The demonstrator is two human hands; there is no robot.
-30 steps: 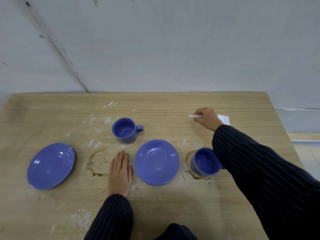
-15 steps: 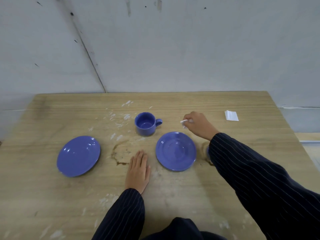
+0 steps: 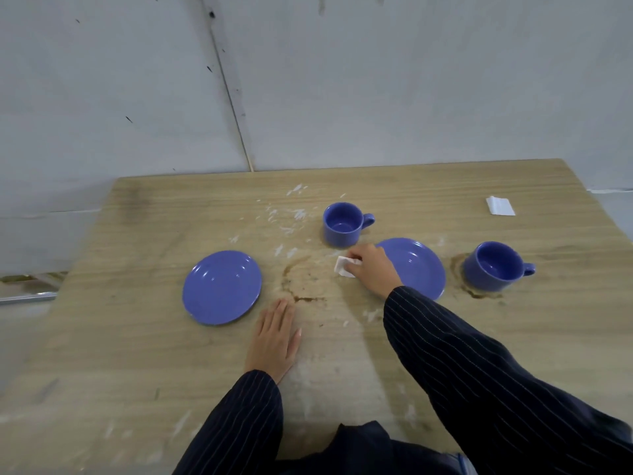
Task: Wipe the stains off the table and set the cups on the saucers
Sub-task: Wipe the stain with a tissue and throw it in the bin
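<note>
Fingers (image 3: 354, 265) of the right hand (image 3: 373, 274) pinch a white tissue (image 3: 343, 267) beside the brown ring stain (image 3: 301, 281); left hand (image 3: 275, 341) lies flat on the worktop (image 3: 137, 337).

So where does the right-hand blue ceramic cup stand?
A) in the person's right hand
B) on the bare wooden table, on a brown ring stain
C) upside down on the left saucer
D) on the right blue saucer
B: the right-hand blue ceramic cup sits upright on the wooden table, over a brown ring stain, clear of both saucers.
</note>
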